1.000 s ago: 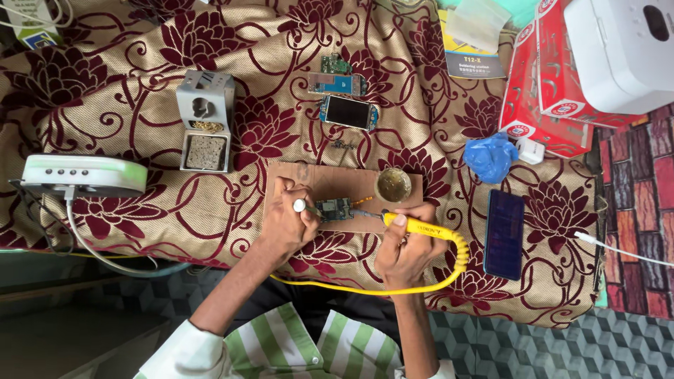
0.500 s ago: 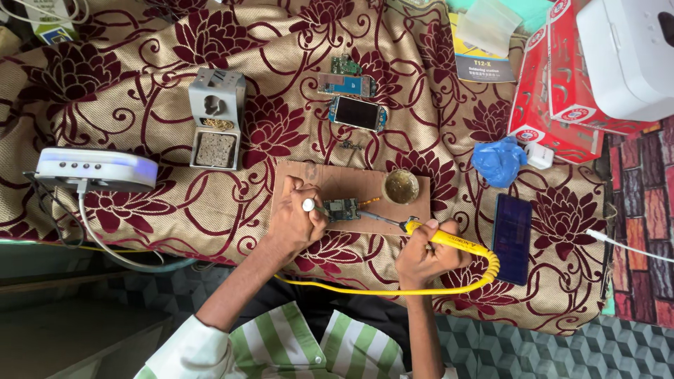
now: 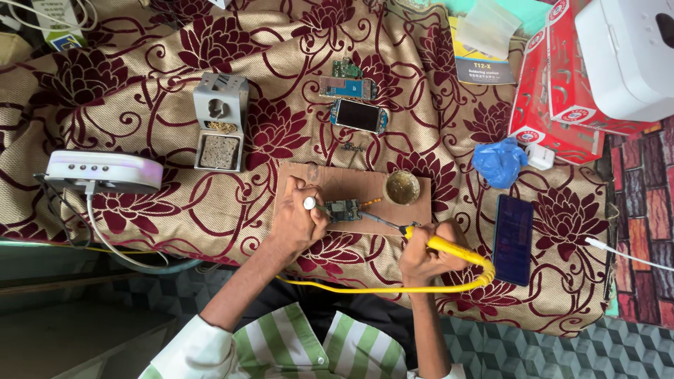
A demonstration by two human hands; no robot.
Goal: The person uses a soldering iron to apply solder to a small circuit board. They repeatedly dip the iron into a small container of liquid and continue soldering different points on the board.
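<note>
A small green circuit board (image 3: 343, 209) lies on a brown wooden board (image 3: 351, 184) near the middle of the cloth-covered desk (image 3: 140, 91). The left hand (image 3: 298, 221) is closed narrowly around a thin tool whose tip touches the left edge of the circuit board; a pale round ring sits on one finger. The right hand (image 3: 425, 256) is wrapped around the yellow handle of one soldering iron (image 3: 421, 238), its metal tip slanting up-left to just beside the circuit board's right edge. A yellow cable (image 3: 365, 288) runs from the handle in a loop along the near edge of the desk.

On the right part of the wooden board stands one small round tin (image 3: 402, 187) holding a brownish paste. Farther left, one grey iron stand (image 3: 220, 121) has two compartments: the far one holds brass wool, the near tray a dull square sponge.

Beyond the wooden board lie three phone parts (image 3: 354, 98): two small boards and one dark screen piece. To the right lie one dark blue phone (image 3: 514, 238) and one crumpled blue bag (image 3: 498, 161). At far right are two red boxes (image 3: 554, 105) with one white device (image 3: 625, 56) on top. At left sits one white station unit (image 3: 104, 170) with its cord.
</note>
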